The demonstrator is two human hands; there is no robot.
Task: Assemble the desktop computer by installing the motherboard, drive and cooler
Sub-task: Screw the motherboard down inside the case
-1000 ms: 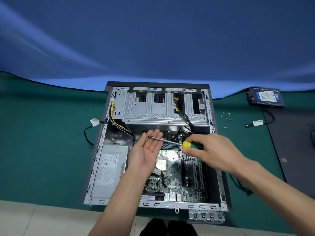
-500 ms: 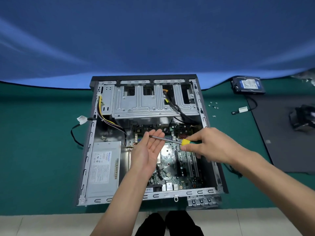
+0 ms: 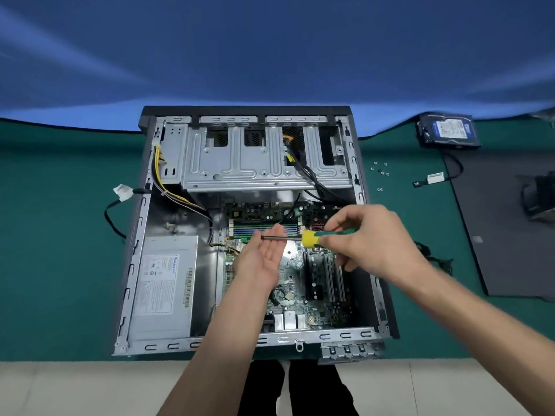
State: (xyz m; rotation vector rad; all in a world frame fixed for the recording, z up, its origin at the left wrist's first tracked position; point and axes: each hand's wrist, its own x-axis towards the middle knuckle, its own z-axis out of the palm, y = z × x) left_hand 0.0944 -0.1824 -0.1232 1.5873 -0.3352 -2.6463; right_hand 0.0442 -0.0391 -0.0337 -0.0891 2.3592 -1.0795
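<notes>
Case [image 3: 144, 265]: open tower lying flat on a green mat [image 3: 60, 235], side panel off, interior facing up.

Motherboard [image 3: 300, 289]: lying inside the case, right of centre, memory slots toward the far end, expansion slots toward the right wall.

Power supply [image 3: 163, 286]: grey box with label, in the case's near-left corner.

Drive cage [image 3: 264, 157]: bare steel, spanning the far end of the case; yellow and black cables run beside and beneath it.

Drive [image 3: 447, 132]: blue-labelled, on the mat well beyond the case's far-right corner, apart from it.

Screws [image 3: 380, 172]: small loose cluster on the mat between case and drive.

Screwdriver [image 3: 312, 238]: yellow-and-green handle, shaft level, held above the motherboard.

Right hand [image 3: 372, 244]: fingers curled round the screwdriver's handle, thumb on top.

Left hand [image 3: 264, 259]: palm up, fingers straight and close together; the screwdriver's shaft lies across the fingertips. Whether anything sits in the palm, I cannot tell.

Cooler [image 3: 537, 199]: dark, blurred shape on a black mat [image 3: 495, 250] at the far right.
</notes>
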